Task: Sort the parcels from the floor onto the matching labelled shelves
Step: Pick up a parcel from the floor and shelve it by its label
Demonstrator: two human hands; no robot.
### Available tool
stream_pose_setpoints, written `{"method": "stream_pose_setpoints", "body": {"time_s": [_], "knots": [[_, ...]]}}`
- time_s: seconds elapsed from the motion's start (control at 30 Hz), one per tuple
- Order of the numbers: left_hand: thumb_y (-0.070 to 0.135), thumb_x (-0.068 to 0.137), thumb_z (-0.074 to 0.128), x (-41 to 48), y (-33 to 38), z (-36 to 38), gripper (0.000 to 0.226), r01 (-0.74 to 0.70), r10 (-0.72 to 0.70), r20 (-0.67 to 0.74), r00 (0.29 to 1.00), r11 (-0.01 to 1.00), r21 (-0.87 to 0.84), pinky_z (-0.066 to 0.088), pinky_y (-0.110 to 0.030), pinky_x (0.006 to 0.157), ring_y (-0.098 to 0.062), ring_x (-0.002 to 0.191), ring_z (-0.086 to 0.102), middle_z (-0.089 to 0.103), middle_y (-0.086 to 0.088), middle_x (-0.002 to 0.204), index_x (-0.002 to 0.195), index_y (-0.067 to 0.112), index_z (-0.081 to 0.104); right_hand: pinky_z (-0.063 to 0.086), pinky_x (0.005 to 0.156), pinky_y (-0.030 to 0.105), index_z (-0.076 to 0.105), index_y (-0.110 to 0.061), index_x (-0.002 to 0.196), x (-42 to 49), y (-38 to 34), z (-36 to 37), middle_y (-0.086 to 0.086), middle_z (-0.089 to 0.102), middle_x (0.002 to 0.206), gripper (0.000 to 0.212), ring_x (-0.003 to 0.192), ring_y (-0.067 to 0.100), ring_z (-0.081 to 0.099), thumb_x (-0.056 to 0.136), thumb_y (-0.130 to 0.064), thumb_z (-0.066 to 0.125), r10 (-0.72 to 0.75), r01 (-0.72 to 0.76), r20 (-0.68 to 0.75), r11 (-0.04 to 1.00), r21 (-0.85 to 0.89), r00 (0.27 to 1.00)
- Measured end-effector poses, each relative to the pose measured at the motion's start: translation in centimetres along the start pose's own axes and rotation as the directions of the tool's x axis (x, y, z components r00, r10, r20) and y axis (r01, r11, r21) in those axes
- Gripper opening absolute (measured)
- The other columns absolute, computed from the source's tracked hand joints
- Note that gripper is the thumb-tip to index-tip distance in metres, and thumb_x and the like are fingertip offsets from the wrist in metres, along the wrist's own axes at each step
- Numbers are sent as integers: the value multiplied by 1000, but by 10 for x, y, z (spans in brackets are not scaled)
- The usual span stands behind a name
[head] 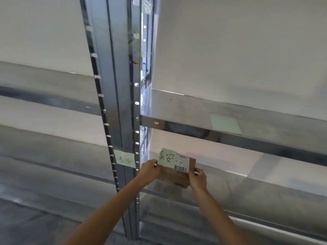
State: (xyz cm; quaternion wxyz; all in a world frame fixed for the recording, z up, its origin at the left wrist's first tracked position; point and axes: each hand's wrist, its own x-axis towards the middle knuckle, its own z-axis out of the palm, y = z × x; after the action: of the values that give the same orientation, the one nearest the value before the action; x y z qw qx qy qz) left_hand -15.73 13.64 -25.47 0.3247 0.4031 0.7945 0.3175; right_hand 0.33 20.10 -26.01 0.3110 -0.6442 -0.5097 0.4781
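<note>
Left of the middle, a tall grey metal post (pixel 120 103) stands upright, with a pale green paper note (pixel 124 160) stuck low on it. Just right of it, the left hand (pixel 149 169) curls its fingers round the left end of a small brown cardboard box (pixel 177 176). A green handwritten note (pixel 167 157) and a white barcode label (pixel 183 164) sit on top of the box. The right hand (pixel 199 179) grips its right end. The box is at the left end of a shiny grey metal shelf (pixel 265 188); I cannot tell if they touch. Upper right, a blank green paper (pixel 225 123) lies on a higher metal shelf (pixel 185 106).
</note>
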Motion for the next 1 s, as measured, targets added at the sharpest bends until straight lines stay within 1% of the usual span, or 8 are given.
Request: {"method": "stream_pose_setpoints", "body": {"time_s": [0.07,0.17,0.27,0.37,0.6,0.7,0.87,1.0], "knots": [[11,94,40,11,-4,5,31,42,-42,-13,999,999,-28,50,-26,76,-24,93,60,62,-13,122,120,7,56,45,86,32,54,-3,120,11,2,9,15,61,123,35,111,32,58,92,-24,56,11,-10,7,999,-42,1000],[6,95,37,25,-10,11,32,94,-96,-23,995,994,-63,50,-28,87,-28,110,57,57,-11,128,124,6,50,43,71,23,53,-4,119,20,3,21,13,61,123,31,110,30,58,90,-11,58,61,-60,16,997,-53,998],[4,93,37,37,-15,17,30,87,-87,5,996,995,-56,51,-35,92,-30,112,56,57,-12,128,121,9,49,39,74,22,53,-3,120,28,5,28,16,61,123,32,111,31,58,88,-3,58,113,-113,2,992,-50,994],[4,93,39,46,-17,21,32,112,-107,82,991,992,-53,50,-29,87,-28,115,53,54,-9,131,123,10,45,42,70,20,53,-2,119,33,9,35,16,61,122,31,110,31,58,88,-1,57,133,-133,-16,989,-68,991],[7,94,38,61,-31,19,32,185,-183,134,974,983,-8,49,-32,91,-28,116,52,52,-13,131,125,7,44,40,74,22,56,-5,117,44,19,51,14,64,120,30,107,29,61,87,0,55,102,-106,-41,989,-103,994],[6,94,38,65,-35,20,34,187,-186,145,972,982,2,48,-33,94,-29,120,50,51,-14,134,127,6,44,45,84,28,57,-4,117,48,25,58,15,65,120,32,107,31,61,86,1,55,96,-100,-47,990,-104,994],[9,95,37,69,-36,22,35,172,-173,156,972,985,24,46,-23,79,-27,117,52,50,-12,137,129,6,42,47,87,32,58,-4,117,50,28,62,14,65,119,33,107,32,61,85,1,55,83,-90,-72,991,-96,994],[11,95,38,69,-37,22,47,196,-197,159,967,980,21,49,-26,83,-28,121,50,45,-13,140,140,3,27,48,91,37,55,-7,120,49,29,63,16,63,121,35,107,33,59,86,-3,54,79,-89,-83,988,-128,993]]}}
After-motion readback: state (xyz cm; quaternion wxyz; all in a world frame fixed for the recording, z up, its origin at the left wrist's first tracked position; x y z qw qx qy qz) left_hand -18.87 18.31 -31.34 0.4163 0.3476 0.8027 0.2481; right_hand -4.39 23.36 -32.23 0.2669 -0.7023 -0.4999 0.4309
